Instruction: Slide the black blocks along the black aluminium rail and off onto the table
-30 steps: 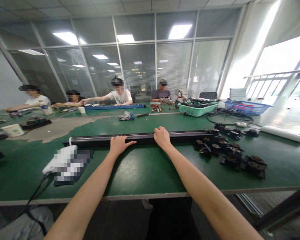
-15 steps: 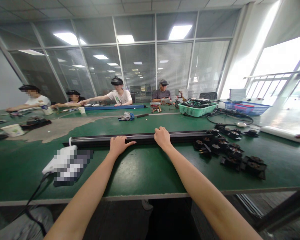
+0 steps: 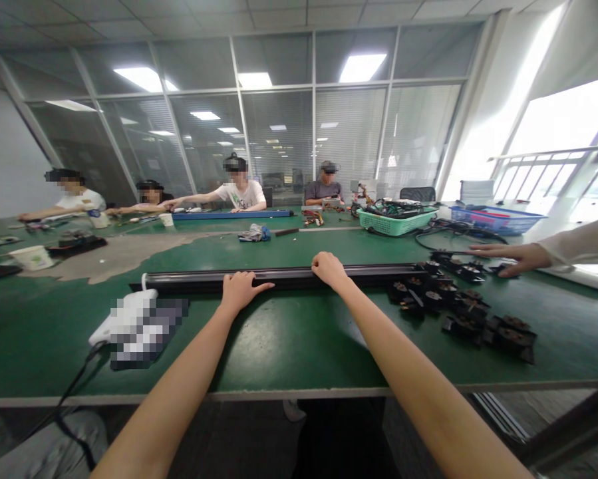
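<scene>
The left grip (image 3: pixel 239 293) is spread open on a long black bar (image 3: pixel 289 274), its fingers bent over the top and its thumb stretched out toward the right grip (image 3: pixel 330 269). The right grip has its fingers curled at the bar's upper side; whether it is clasping the bar or only leaning on it, I cannot tell. The bar lies crosswise on the green table (image 3: pixel 289 356), beneath both grips and running out past each of them. To the left of the left grip, near that end of the bar, sit a white box (image 3: pixel 124 318) with a dark cord and, beside it, a dark flat item (image 3: pixel 171 314), both blurred over. To the right of the right grip, by the bar's other end, is a cluster of small black parts (image 3: pixel 464 324), with another person's hand (image 3: pixel 521 256) stretched out at its far side. Farther off, straight beyond the left grip, lies a crumpled cloth (image 3: pixel 251 233), and beyond the right grip, off to the right, stands a green basket (image 3: pixel 397 223) heaped with cables.
</scene>
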Available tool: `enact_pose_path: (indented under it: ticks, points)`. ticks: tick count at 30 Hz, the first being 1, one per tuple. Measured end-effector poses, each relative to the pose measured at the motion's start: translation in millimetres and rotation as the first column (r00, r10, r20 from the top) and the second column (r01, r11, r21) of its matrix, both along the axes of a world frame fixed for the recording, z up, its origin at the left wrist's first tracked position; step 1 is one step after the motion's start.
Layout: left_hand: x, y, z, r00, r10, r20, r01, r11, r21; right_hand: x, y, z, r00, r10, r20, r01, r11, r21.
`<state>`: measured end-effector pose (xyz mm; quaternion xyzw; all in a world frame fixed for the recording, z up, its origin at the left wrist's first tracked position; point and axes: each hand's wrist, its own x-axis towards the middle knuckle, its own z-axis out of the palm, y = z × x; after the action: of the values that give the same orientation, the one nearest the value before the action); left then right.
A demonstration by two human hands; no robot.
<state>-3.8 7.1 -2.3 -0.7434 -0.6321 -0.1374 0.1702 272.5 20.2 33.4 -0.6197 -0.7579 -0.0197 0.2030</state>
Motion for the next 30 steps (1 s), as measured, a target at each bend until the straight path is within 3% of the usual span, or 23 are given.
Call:
enact_pose_path:
  ticks: [4, 12, 20, 30]
  points:
    - [0, 1, -1.0, 1.0, 0.01, 0.002, -0.01, 1.0, 0.002, 5, 0, 0.7, 0.999, 0.045, 0.029, -0.045, 0.999, -0.015]
    - [0, 1, -1.8, 1.0, 0.008, -0.01, -0.008, 1.0, 0.009, 11, -8, -15.8, 0.992, 0.117, 0.056, -0.12, 0.991, 0.053]
    - [0, 3, -0.3, 1.0, 0.012, -0.006, -0.013, 1.0, -0.014, 5, -23, -28.8, 0.996, 0.054, 0.072, -0.065, 0.984, 0.167]
    - [0, 4, -1.5, 1.0, 0.017, -0.007, -0.017, 1.0, -0.012, -2, -25, -31.1, 1.0, -0.004, 0.023, 0.0, 0.99, 0.138]
